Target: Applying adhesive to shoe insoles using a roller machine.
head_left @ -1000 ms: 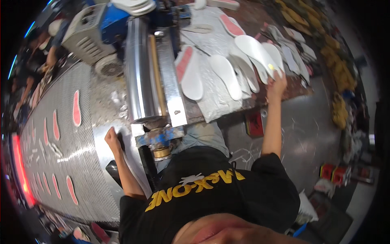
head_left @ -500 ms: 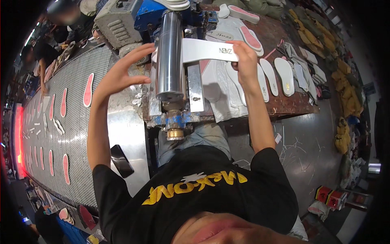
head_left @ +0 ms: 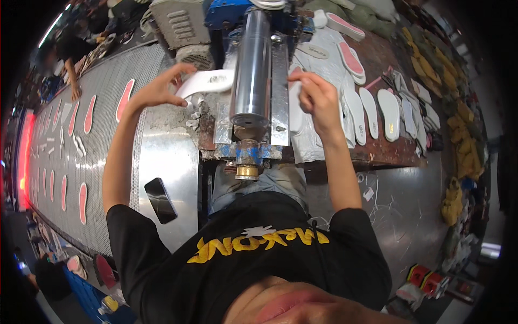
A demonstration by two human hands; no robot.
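Steel roller point(head_left: 251, 70): smooth, mirror-bright cylinder. White insole point(head_left: 208, 82): thin, rounded outer end, small dark print on upper face; lies left of roller, which hides its inner end. Left hand point(head_left: 154, 93) open in a C around the outer end; contact unclear. Right hand point(head_left: 321, 105), right of roller: partly open, fingers bent, visibly holding nothing.

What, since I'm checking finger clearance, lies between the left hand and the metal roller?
In the head view, a white insole spans the stretch from the left hand to the metal roller.
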